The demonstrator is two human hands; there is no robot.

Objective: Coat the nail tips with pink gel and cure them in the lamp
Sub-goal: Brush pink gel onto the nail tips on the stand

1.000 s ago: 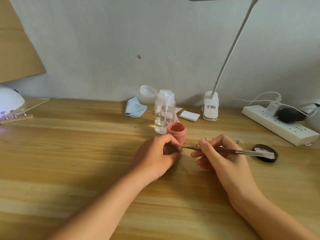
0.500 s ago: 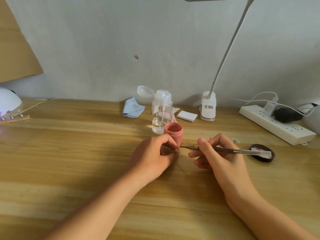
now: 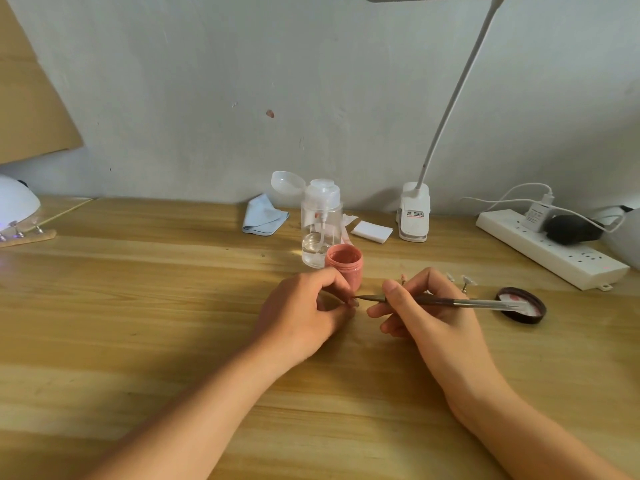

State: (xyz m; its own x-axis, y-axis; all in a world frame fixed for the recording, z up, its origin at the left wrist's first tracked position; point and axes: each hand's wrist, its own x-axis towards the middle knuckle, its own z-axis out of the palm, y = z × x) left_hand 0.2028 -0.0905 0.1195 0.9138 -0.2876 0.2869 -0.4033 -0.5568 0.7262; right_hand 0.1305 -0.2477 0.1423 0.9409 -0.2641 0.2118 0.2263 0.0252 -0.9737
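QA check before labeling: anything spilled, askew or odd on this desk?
Nothing spilled or tipped. Pink gel jar stands upright and open; its lid lies inside-up at right, smeared pink. Pump bottle has its flip cap open. Reddish spot on the wall.

Open pink gel jar (image 3: 344, 265) stands upright just behind the brush (image 3: 433, 301).

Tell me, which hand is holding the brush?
The right hand pinches the brush like a pen. The left hand has no brush; its fingers pinch a small nail tip at the bristles.
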